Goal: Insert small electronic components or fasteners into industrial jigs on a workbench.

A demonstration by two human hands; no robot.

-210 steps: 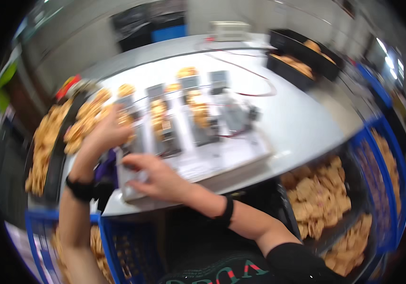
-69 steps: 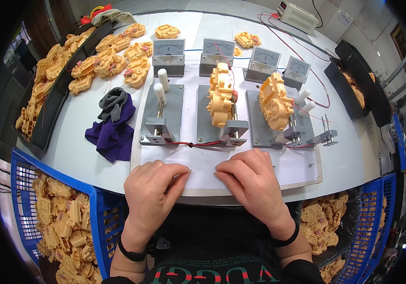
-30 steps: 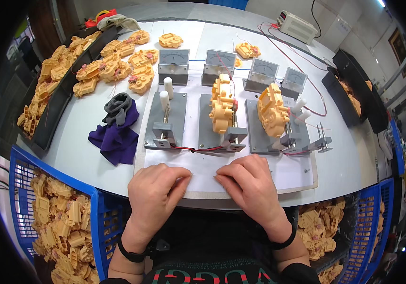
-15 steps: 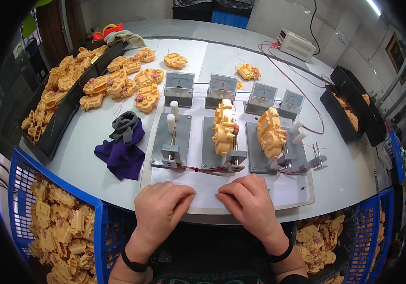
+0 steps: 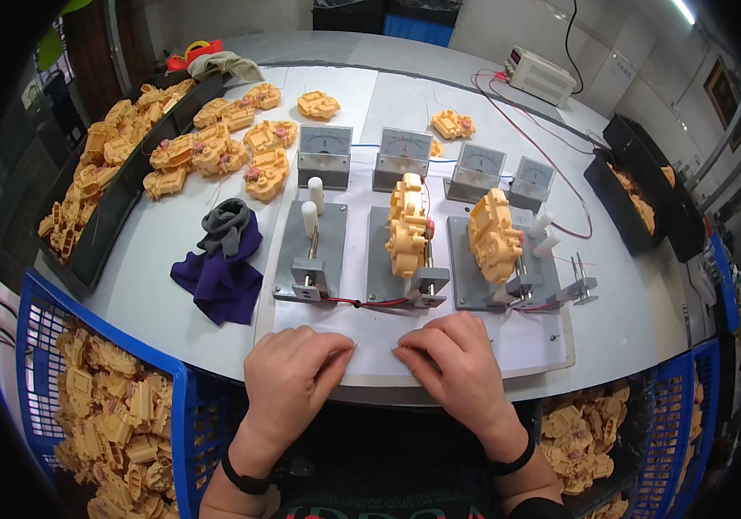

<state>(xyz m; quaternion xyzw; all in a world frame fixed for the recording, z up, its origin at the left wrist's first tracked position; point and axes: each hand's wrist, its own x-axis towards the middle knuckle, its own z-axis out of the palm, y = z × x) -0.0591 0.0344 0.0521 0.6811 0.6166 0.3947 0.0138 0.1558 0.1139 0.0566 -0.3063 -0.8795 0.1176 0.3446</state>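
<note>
My left hand (image 5: 293,372) rests at the near edge of a white board (image 5: 370,368), its fingers curled and thumb drawn in toward the forefinger. Facing it across a small gap, my right hand (image 5: 457,368) is curled in the same way. Nothing shows in either hand. Beyond them stand grey test fixtures; the left fixture (image 5: 288,255) carries two white pegs and no part. A yellow plastic gearbox-like housing (image 5: 407,229) sits upright on the middle fixture, and another yellow housing (image 5: 493,238) on the fixture to its right. Analog meters (image 5: 325,143) line up behind.
More yellow housings (image 5: 219,151) lie at the back left, beside a filled black bin (image 5: 150,147). A purple cloth (image 5: 223,281) lies left of the fixtures. Blue baskets (image 5: 182,415) of housings flank me. A power supply (image 5: 542,76) with red leads stands at the back right.
The view has shifted slightly, so the fixtures appear a little higher. Both hands keep nearly the same pose and place, and the housings stay on their fixtures.
</note>
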